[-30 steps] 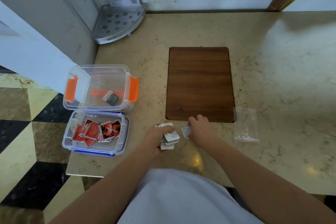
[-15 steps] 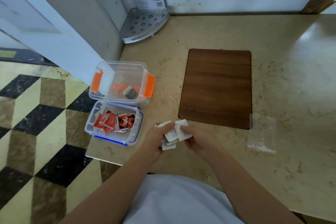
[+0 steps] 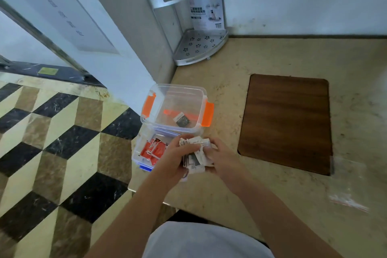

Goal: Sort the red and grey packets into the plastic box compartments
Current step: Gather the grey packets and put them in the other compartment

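Note:
Both hands hold one bunch of grey packets [image 3: 195, 154] just above the counter, beside the near box. My left hand [image 3: 174, 156] grips the bunch from the left and my right hand [image 3: 222, 158] from the right. The near clear box with a blue clip [image 3: 139, 153] holds several red packets [image 3: 154, 150]; my left hand hides its right part. Behind it stands a clear box with orange clips [image 3: 206, 98], and one grey packet [image 3: 181, 120] lies on its floor.
A brown wooden board [image 3: 287, 119] lies on the marble counter [image 3: 261, 184] to the right. A clear zip bag [image 3: 348, 186] lies at the far right. A metal corner rack [image 3: 199, 48] stands at the back. The counter's left edge drops to a tiled floor [image 3: 52, 142].
My right hand picked a grey packet off the counter and joined it to the bunch. Both hands then moved left with the bunch, up to the boxes; the view swung left.

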